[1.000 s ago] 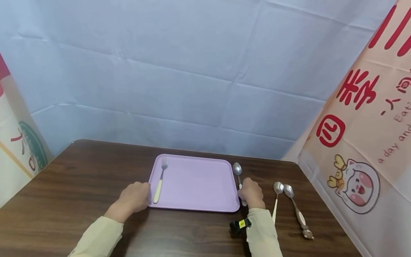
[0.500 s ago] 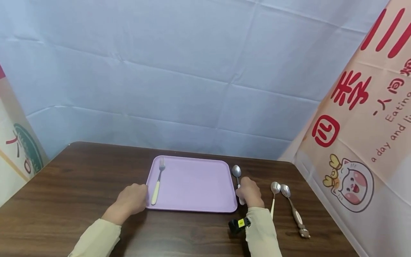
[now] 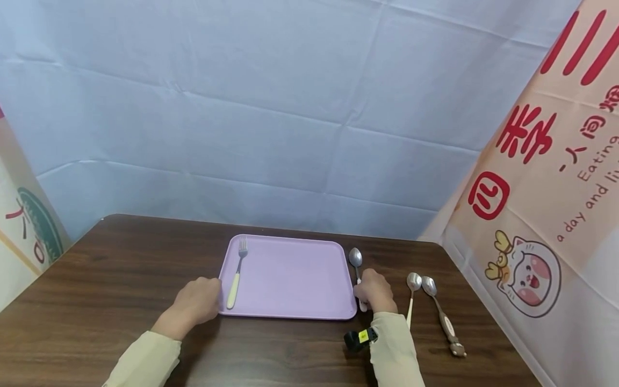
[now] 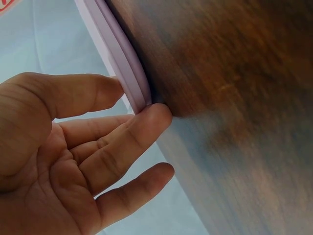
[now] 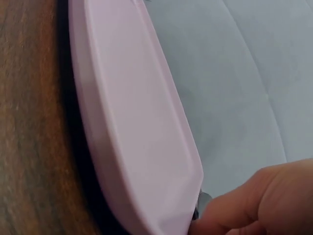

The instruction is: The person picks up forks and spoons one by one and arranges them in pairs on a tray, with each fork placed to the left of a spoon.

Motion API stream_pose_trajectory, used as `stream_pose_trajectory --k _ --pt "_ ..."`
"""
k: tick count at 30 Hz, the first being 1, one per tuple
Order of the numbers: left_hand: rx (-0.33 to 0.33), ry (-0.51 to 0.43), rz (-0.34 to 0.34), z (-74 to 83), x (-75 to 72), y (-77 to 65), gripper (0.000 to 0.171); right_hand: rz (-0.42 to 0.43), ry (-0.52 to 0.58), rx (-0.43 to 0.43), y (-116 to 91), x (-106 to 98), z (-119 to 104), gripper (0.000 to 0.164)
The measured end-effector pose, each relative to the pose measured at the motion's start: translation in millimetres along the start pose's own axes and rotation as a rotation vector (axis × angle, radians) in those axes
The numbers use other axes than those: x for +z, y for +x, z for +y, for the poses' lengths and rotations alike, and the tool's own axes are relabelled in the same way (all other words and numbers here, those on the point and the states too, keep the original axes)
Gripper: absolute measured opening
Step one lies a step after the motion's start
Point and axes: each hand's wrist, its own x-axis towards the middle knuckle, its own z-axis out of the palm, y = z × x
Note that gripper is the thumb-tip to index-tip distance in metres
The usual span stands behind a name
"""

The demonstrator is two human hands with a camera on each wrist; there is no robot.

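Observation:
A light purple tray point(image 3: 290, 277) lies flat on the table, a fork point(image 3: 234, 290) with a cream handle along its left side. My left hand point(image 3: 195, 302) pinches the tray's left rim near the front corner; in the left wrist view the thumb point(image 4: 93, 93) is on the rim and a finger reaches beneath it. Close outside the tray's right edge lies a spoon point(image 3: 355, 257) with a whitish handle, bowl pointing away. My right hand point(image 3: 376, 291) holds that handle, partly covering it. The right wrist view shows only part of the hand point(image 5: 264, 200) beside the tray's corner.
Farther right on the dark wooden table point(image 3: 121, 269) lie a cream-handled spoon point(image 3: 414, 282) and a brown-handled spoon point(image 3: 445, 320). My right sleeve partly hides the cream handle. A black wrist device point(image 3: 358, 339) is on my right wrist. Pale cloth point(image 3: 242, 118) hangs behind the table.
The head view has shifted slightly, moving the scene left. By the tray's right edge, the spoon under my right hand lies a little straighter. My left hand stays on the tray rim.

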Motion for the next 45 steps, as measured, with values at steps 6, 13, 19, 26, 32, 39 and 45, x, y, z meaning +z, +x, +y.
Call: stream_pose_trajectory --k 6,13,19,26,32,39,45 --pt "0.004 0.01 0.015 -1.3 -0.5 -0.3 0.007 0.072 0.033 -0.026 -2.3 -3.7 -6.6 0.01" --pt "-0.005 0.007 0.003 -2.0 -0.8 -0.1 0.007 0.053 0.037 -0.016 -1.8 -2.6 -11.3 0.008" --pt "-0.004 0.013 0.008 -2.4 -0.8 -0.4 0.008 0.048 0.042 -0.021 -0.3 0.9 -12.0 0.008" --pt "0.002 0.013 0.02 -3.5 1.2 1.4 0.011 0.023 0.061 -0.015 1.4 1.3 -15.0 0.007" --pt "0.008 0.005 0.017 -3.2 3.3 2.1 0.01 0.005 0.082 -0.014 0.0 2.4 -20.3 0.008" --pt "0.02 0.003 0.02 -1.7 1.7 1.9 0.011 0.015 0.062 -0.044 0.2 9.0 -27.6 0.008" --pt "0.015 0.005 0.014 -2.1 2.7 2.6 0.01 0.015 0.009 -0.088 0.5 17.2 -35.6 0.01"
